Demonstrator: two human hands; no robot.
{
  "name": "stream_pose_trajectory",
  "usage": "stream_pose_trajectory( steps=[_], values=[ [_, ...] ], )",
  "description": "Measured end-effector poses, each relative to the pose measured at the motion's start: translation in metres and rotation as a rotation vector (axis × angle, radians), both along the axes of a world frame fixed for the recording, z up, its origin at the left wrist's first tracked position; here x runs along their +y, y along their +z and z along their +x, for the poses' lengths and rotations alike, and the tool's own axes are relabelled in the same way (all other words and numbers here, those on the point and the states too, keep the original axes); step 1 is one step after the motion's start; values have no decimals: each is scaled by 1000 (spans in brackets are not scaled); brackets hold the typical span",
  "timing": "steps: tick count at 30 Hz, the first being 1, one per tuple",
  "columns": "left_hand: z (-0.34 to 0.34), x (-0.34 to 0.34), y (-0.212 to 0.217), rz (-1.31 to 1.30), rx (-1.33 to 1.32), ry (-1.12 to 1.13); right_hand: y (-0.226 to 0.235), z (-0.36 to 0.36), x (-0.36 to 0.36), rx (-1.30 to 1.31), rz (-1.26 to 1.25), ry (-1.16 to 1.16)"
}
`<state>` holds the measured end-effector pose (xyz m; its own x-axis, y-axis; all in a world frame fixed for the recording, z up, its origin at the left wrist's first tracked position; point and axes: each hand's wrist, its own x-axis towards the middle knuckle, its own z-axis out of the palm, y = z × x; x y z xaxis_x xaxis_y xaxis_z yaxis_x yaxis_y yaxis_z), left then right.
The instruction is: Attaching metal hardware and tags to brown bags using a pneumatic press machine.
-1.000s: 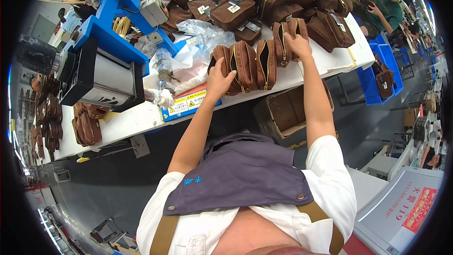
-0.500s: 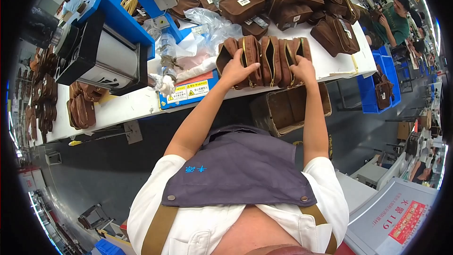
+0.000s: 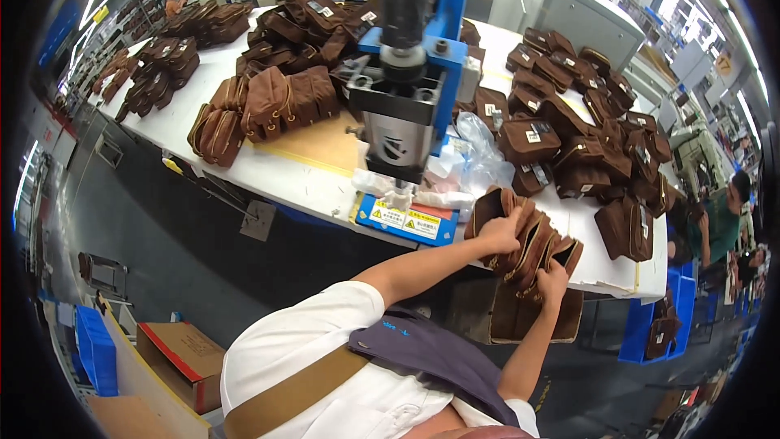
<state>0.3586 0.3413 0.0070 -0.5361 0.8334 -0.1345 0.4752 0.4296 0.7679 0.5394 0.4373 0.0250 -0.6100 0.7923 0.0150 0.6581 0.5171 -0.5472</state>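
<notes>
A: What's hard to make out here?

B: The fingers of the left hand (image 3: pixel 501 233) curl over the top of a row of small brown fabric pouches (image 3: pixel 524 242), so their tips are hidden behind the nearest pouch. The right hand (image 3: pixel 553 280) clasps the row's other end, its fingers closed around the outer pouch; the palm is out of sight.

A: Where does that row sit?

B: On the near edge of the white work surface (image 3: pixel 313 183), partly overhanging it, just right of the blue-based press machine (image 3: pixel 409 89). Below the edge stands an open brown cardboard box (image 3: pixel 496 315); I cannot tell what is in it, as the arms and pouches cover most of it.

A: Any containers elsewhere?

B: A blue plastic crate (image 3: pixel 642 333) on the floor at the right holds one brown pouch. Heaps of brown pouches (image 3: pixel 585 134) crowd the surface behind the row.

A: Open room?

B: A bare strip of surface left of the machine, beside a tan board (image 3: pixel 321 142)
</notes>
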Motion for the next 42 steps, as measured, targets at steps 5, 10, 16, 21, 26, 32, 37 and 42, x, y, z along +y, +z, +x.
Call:
stream_pose_trajectory(
  steps=[5,10,16,21,26,32,37,42],
  values=[
    [23,-64,32,182,14,-139,38,35,-76,60,36,-101],
    [31,-188,57,193,13,-202,79,41,-188,-6,-27,-59],
    [4,-378,57,108,-35,29,73,-13,-325,-46,-18,300],
    [-7,-535,56,91,-26,370,52,-85,-434,-120,-70,597],
    [9,-670,46,40,-101,732,40,-149,-531,-208,-113,1020],
    [10,-780,13,99,-164,1089,14,-237,-652,-305,-37,1390],
    [-41,-868,-5,123,-138,1261,-2,-325,-760,-318,-2,1557],
    [-100,-962,8,148,-110,1475,8,-420,-876,-225,5,1753]
  ],
)
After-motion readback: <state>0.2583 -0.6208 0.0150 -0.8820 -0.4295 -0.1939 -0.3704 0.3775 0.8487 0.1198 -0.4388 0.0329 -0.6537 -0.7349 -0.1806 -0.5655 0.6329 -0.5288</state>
